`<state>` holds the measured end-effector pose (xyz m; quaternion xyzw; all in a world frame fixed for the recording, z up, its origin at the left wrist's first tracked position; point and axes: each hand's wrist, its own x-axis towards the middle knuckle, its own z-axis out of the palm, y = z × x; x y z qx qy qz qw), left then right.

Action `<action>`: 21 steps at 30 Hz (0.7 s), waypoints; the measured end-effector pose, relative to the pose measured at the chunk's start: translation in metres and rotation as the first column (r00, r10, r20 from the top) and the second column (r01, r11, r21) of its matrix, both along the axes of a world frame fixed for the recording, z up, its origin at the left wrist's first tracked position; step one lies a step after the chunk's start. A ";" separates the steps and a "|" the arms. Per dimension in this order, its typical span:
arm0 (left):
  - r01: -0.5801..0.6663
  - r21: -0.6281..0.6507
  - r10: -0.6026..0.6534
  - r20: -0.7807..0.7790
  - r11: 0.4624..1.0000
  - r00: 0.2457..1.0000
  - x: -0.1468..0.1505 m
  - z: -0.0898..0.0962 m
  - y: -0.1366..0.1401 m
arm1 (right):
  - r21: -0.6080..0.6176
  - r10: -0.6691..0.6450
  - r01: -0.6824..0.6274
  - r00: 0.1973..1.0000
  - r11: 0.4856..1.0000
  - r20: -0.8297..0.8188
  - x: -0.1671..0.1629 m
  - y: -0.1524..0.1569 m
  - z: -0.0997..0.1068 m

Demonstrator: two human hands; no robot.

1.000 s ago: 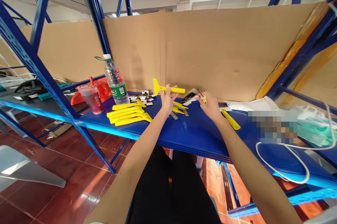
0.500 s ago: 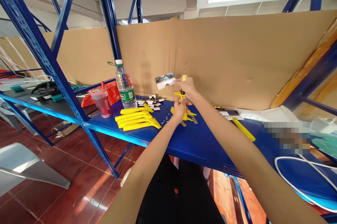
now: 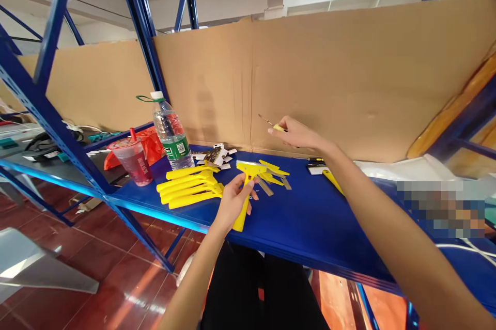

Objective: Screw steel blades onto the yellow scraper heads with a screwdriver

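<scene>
My left hand (image 3: 234, 200) is wrapped round the handle of a yellow scraper (image 3: 241, 219), whose wide head with a pale edge points away from me. Raised over the back of the shelf, my right hand (image 3: 296, 132) grips a screwdriver (image 3: 277, 127) with a yellow handle and thin shaft, its tip pointing left. Just beyond the scraper lie flat yellow pieces (image 3: 274, 168) and thin metal blades (image 3: 265, 187). Several yellow handles (image 3: 194, 198) lie side by side to the left. Behind them is a pile of black-and-white printed cards (image 3: 217, 156).
A water bottle (image 3: 173, 139) and a red drink cup (image 3: 134, 163) stand at the left of the blue shelf (image 3: 298, 221). Cardboard (image 3: 329, 77) walls the back. At right lie another yellow handle (image 3: 333, 182), a printed card (image 3: 316, 169), white plastic (image 3: 391, 169) and a white cable (image 3: 465, 250).
The printed card beside my right hand has left it, and the card pile at left looks bigger. My left hand has drawn the scraper nearer and lower; my right hand has moved right, away from it.
</scene>
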<state>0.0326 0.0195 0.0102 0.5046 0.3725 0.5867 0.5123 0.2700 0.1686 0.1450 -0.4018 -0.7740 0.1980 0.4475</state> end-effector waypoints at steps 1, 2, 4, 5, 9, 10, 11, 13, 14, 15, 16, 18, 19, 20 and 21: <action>-0.009 -0.022 0.009 0.009 1.000 1.000 -0.001 -0.001 -0.006 | -0.047 0.072 -0.068 0.994 0.997 0.079 0.004 -0.005 -0.002; -0.021 -0.039 0.021 0.012 0.999 1.000 -0.001 -0.003 -0.011 | -0.065 0.109 -0.102 0.986 0.993 0.124 0.006 -0.011 -0.003; -0.054 -0.052 0.054 0.000 0.997 0.999 -0.001 -0.005 -0.016 | -0.022 0.141 -0.139 0.977 0.990 0.158 0.010 -0.023 -0.002; -0.073 -0.050 0.073 -0.015 0.996 0.997 0.000 -0.006 -0.017 | 0.000 0.152 -0.154 0.975 0.988 0.161 0.011 -0.029 0.001; -0.122 -0.039 0.119 -0.075 0.992 0.990 0.002 -0.011 -0.016 | 0.063 0.166 -0.175 0.978 0.983 0.125 0.011 -0.045 0.020; -0.127 -0.041 0.124 -0.083 0.991 0.989 0.002 -0.012 -0.016 | 0.081 0.174 -0.185 0.978 0.979 0.118 0.009 -0.047 0.025; -0.131 -0.045 0.127 -0.091 0.990 0.988 0.003 -0.013 -0.015 | 0.095 0.189 -0.200 0.975 0.975 0.114 0.006 -0.049 0.030; -0.135 -0.052 0.129 -0.106 0.989 0.986 0.003 -0.014 -0.015 | 0.079 0.234 -0.244 0.965 0.966 0.119 -0.002 -0.053 0.035; -0.136 -0.056 0.129 -0.113 0.989 0.985 0.003 -0.014 -0.015 | 0.067 0.256 -0.266 0.958 0.962 0.133 -0.006 -0.053 0.035; -0.136 -0.061 0.129 -0.119 0.989 0.985 0.003 -0.014 -0.015 | 0.059 0.273 -0.285 0.950 0.957 0.152 -0.011 -0.053 0.034; -0.136 -0.066 0.127 -0.122 0.989 0.984 0.003 -0.014 -0.015 | 0.057 0.287 -0.300 0.943 0.952 0.170 -0.015 -0.053 0.031; -0.140 -0.073 0.130 -0.123 0.987 0.984 0.003 -0.015 -0.015 | 0.065 0.306 -0.325 0.931 0.944 0.200 -0.021 -0.049 0.024; -0.143 -0.077 0.133 -0.123 0.987 0.983 0.003 -0.015 -0.015 | 0.069 0.315 -0.335 0.926 0.940 0.208 -0.023 -0.046 0.021; -0.148 -0.080 0.138 -0.122 0.986 0.983 0.003 -0.015 -0.015 | 0.070 0.322 -0.344 0.922 0.936 0.215 -0.024 -0.044 0.018; -0.151 -0.084 0.141 -0.122 0.985 0.982 0.003 -0.015 -0.015 | 0.067 0.327 -0.350 0.918 0.934 0.223 -0.025 -0.041 0.017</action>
